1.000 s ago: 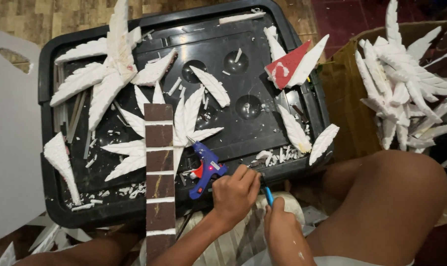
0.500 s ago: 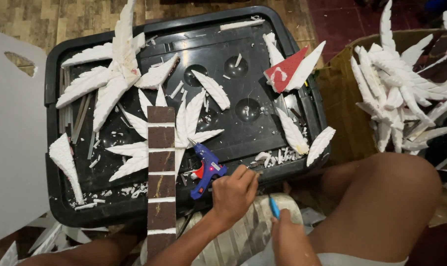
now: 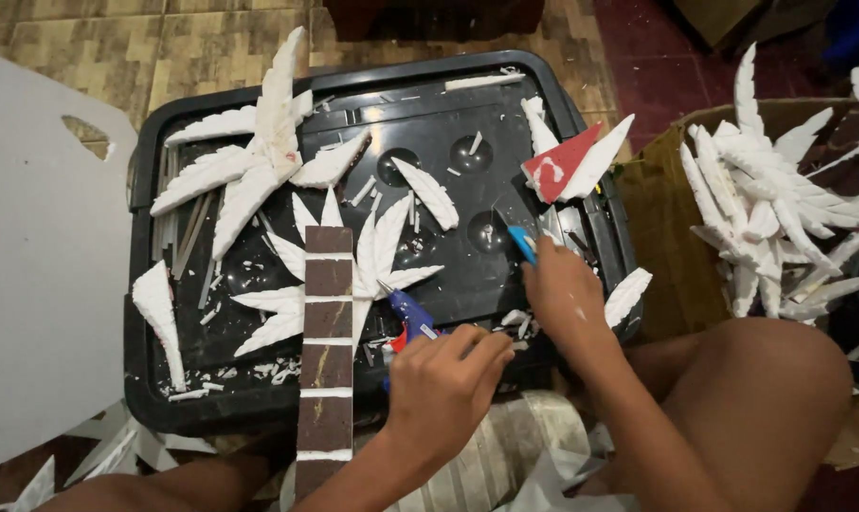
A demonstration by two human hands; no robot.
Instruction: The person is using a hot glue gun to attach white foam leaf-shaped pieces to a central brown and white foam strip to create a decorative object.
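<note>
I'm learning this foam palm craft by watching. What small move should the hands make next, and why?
Probably bring the right hand, with its blue cutter, down to a loose foam leaf on the black lid. The left hand already has the glue gun beside the brown trunk, whose crown looks unfinished.

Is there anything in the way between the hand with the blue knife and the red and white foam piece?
Nothing visible. The right hand holds the blue knife just below the red and white foam piece, and only bare black lid shows between them. The left hand grips the glue gun off to the side.
</note>
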